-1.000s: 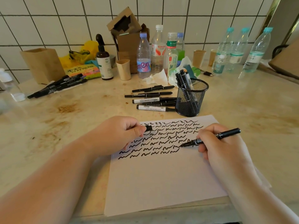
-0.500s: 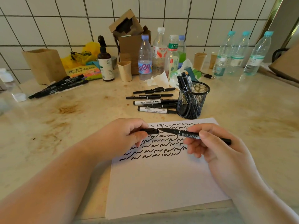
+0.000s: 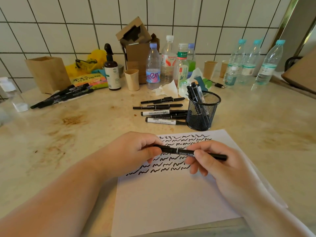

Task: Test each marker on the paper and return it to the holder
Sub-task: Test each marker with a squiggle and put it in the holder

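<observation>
A thin black marker (image 3: 181, 151) lies level above the white paper (image 3: 171, 199), which carries rows of black squiggles. My left hand (image 3: 135, 151) pinches the cap end of the marker, and the cap sits on the marker. My right hand (image 3: 210, 161) grips the barrel further right. The black mesh holder (image 3: 202, 115) stands just beyond the paper with a few markers upright in it. Several loose markers (image 3: 162, 113) lie on the counter to the holder's left.
Another bunch of black markers (image 3: 63, 96) lies at the far left near a brown box (image 3: 46, 72). Bottles (image 3: 167, 60), paper cups (image 3: 132, 79), tissue and a cardboard carton crowd the tiled back wall. Three water bottles (image 3: 253, 62) stand at the back right.
My right hand lifted the marker off the paper and turned it level. The cap in my left hand met the tip and now sits on the marker.
</observation>
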